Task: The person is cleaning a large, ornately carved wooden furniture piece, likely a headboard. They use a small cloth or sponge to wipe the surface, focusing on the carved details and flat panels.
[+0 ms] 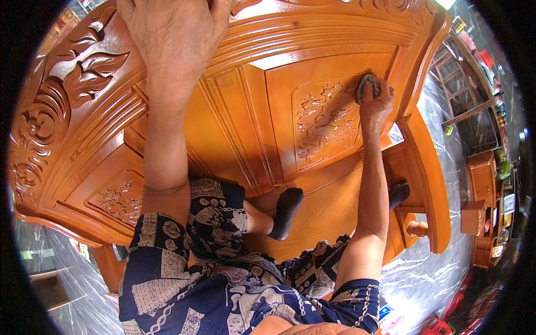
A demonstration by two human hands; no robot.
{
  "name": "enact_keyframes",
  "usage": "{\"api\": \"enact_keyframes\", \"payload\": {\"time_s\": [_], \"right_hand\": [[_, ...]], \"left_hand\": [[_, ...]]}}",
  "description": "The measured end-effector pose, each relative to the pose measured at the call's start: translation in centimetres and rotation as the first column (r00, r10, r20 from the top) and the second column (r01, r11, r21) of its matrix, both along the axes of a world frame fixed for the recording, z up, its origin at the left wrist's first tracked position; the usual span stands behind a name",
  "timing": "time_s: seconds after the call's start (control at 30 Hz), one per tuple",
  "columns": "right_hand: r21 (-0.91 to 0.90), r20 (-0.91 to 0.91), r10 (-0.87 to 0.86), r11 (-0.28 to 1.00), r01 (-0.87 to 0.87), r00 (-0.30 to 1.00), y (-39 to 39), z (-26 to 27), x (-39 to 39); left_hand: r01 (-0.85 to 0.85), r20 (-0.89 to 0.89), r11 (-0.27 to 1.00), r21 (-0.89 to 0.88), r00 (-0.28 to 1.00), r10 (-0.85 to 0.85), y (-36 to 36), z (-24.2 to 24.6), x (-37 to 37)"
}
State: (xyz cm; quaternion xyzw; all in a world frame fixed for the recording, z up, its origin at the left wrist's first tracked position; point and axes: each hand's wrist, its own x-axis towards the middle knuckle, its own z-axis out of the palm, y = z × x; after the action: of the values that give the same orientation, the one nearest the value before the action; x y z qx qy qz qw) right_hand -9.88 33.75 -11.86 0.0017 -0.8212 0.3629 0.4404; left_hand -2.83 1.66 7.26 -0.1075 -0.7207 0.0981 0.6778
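Before me is a glossy wooden bench with a carved backrest (234, 109). My right hand (377, 100) holds a dark, bunched cloth or pad (367, 88) against the right back panel, beside its relief of branches and blossoms (322, 117). My left hand (176, 29) lies over the carved top rail (94, 77), its fingertips cut off by the picture's upper edge. I cannot see whether they curl around the rail. Below the backrest, one foot in a dark sock (287, 213) is on the wooden seat (326, 205).
A curved armrest (427, 180) bounds the bench on the right, with another dark sock (399, 193) beside it. Grey marbled floor (423, 276) surrounds the bench. Farther right stand a wooden frame (460, 86) and a wooden cabinet (481, 176). A red object (437, 326) lies at lower right.
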Motion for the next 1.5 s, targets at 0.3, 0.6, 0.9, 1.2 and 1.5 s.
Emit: {"api": "enact_keyframes", "payload": {"time_s": [0.3, 0.6, 0.9, 1.2, 1.5], "right_hand": [[0.034, -0.044, 0.183, 0.983, -0.181, 0.982, -4.0, 1.1, 2.9], [0.175, -0.016, 0.226, 0.960, -0.220, 0.974, -6.1, 1.8, 5.1], [0.381, -0.057, 0.335, 0.878, -0.289, 0.941, -8.7, 1.4, 6.9], [0.413, -0.091, 0.267, 0.887, -0.208, 0.959, -7.2, 2.1, 5.8], [0.371, -0.060, 0.204, 0.913, -0.168, 0.977, -4.8, 1.6, 3.9]], "left_hand": [[-0.017, -0.022, 0.999, -0.027, 1.000, 0.017, -0.7, -0.2, -0.5], [0.005, -0.013, 1.000, -0.028, 1.000, -0.006, -0.9, 0.0, -0.6], [0.022, -0.033, 0.999, -0.027, 0.999, -0.023, -0.6, -0.1, -0.5], [-0.010, -0.031, 0.998, -0.065, 0.999, 0.008, -1.7, -0.2, -1.1], [-0.025, -0.032, 0.999, -0.042, 0.999, 0.023, -1.3, -0.3, -1.0]]}}
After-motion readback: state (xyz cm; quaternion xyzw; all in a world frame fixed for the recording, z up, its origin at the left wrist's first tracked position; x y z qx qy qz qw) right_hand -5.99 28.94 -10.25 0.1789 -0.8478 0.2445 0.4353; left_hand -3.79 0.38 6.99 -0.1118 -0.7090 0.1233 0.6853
